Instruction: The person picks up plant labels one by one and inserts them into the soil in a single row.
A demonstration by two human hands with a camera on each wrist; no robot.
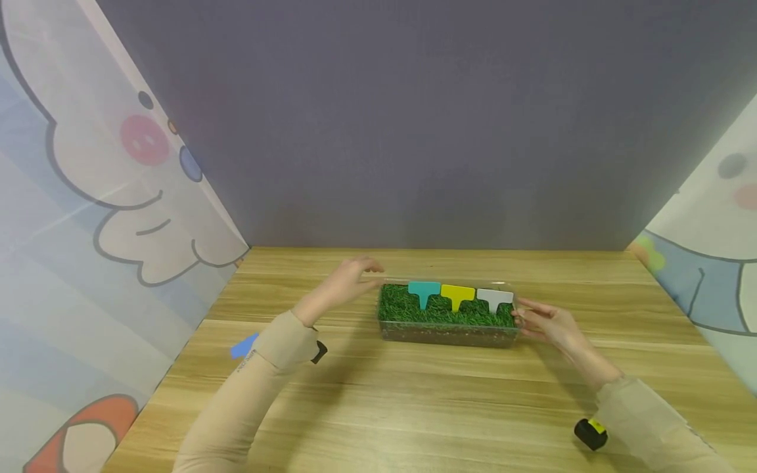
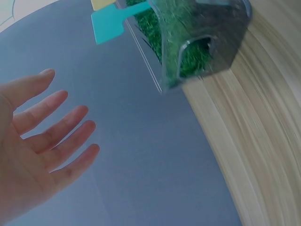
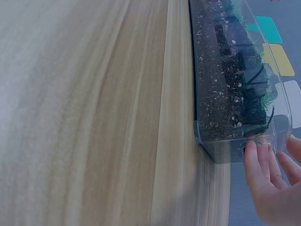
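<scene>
A long clear plastic box (image 1: 449,334) stands on the table, filled with dark soil (image 3: 221,70) under green grass (image 1: 414,309). Three T-shaped plant labels stick up from the grass: teal (image 1: 424,288), yellow (image 1: 458,292) and white (image 1: 495,297). At the box's right end, my right hand (image 1: 552,325) grips the end wall, its fingertips at the handle cutout. My left hand (image 1: 349,282) hovers just off the left end, fingers spread and holding nothing; in the left wrist view a gap separates it from the box's end cutout (image 2: 195,56).
A blue piece (image 1: 244,346) lies on the wooden table (image 1: 449,401) at the left, partly hidden by my left sleeve. A grey panel (image 1: 378,131) rises behind the table. Printed cartoon cloths hang on both sides.
</scene>
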